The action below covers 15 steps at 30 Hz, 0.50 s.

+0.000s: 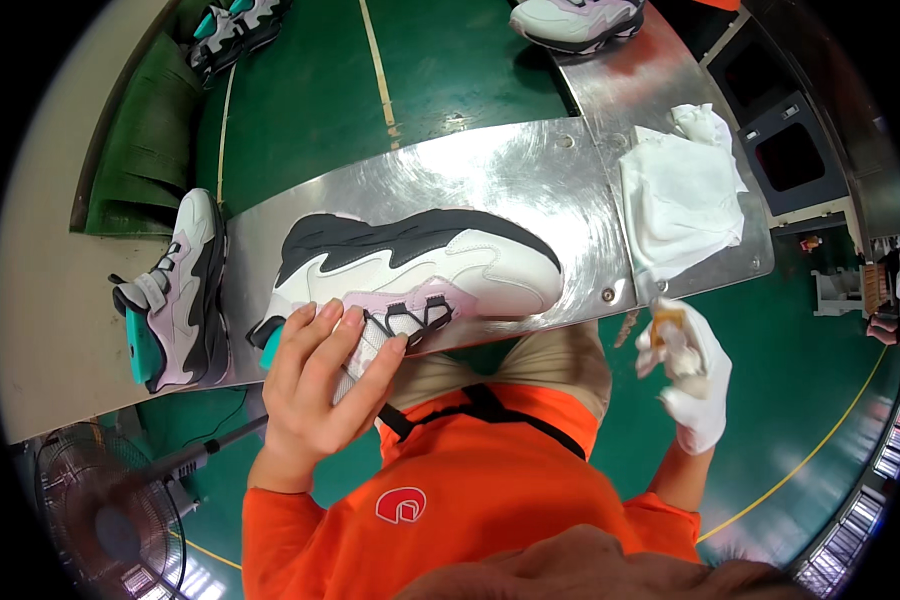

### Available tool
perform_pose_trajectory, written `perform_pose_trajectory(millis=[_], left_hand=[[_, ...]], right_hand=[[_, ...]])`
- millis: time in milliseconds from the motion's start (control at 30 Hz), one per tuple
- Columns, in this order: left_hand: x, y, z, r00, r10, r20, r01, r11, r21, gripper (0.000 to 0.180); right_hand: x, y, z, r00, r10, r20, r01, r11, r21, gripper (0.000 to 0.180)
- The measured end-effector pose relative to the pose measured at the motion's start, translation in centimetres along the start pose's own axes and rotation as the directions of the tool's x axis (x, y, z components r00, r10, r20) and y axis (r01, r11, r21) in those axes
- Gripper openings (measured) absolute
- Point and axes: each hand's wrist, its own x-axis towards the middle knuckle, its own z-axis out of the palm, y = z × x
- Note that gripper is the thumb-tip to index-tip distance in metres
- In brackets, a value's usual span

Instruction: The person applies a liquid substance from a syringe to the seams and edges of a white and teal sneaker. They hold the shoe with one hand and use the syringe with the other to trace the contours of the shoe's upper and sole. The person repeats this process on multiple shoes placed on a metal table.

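A white, black and pale pink sneaker (420,265) lies on its side on a shiny metal work plate (530,165). My bare left hand (315,385) rests on the shoe's tongue and lace area at the near edge, fingers spread over it. My right hand (692,375), in a white glove, is raised off to the right of the plate and holds a small amber-coloured piece (667,325) between its fingertips.
A second sneaker (175,295) with a teal heel lies on the plate's left end. A white cloth (685,195) lies on the right end. More sneakers (575,20) sit further along the green belt (300,100). A fan (100,510) stands low on the left.
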Motion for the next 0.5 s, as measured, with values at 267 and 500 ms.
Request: perform_pose_trajectory(millis=[267, 500], left_hand=[[0.0, 0.0, -0.2, 1.0, -0.006, 0.007, 0.006, 1.0, -0.005, 0.037], [-0.8, 0.1, 0.0, 1.0, 0.008, 0.008, -0.009, 1.0, 0.022, 0.032]], right_hand=[[2.7, -1.0, 1.7, 0.977, -0.122, 0.173, -0.002, 0.812, 0.583, 0.116], [8.2, -4.1, 7.4, 0.943, -0.289, 0.162, 0.128, 0.769, 0.626, 0.104]])
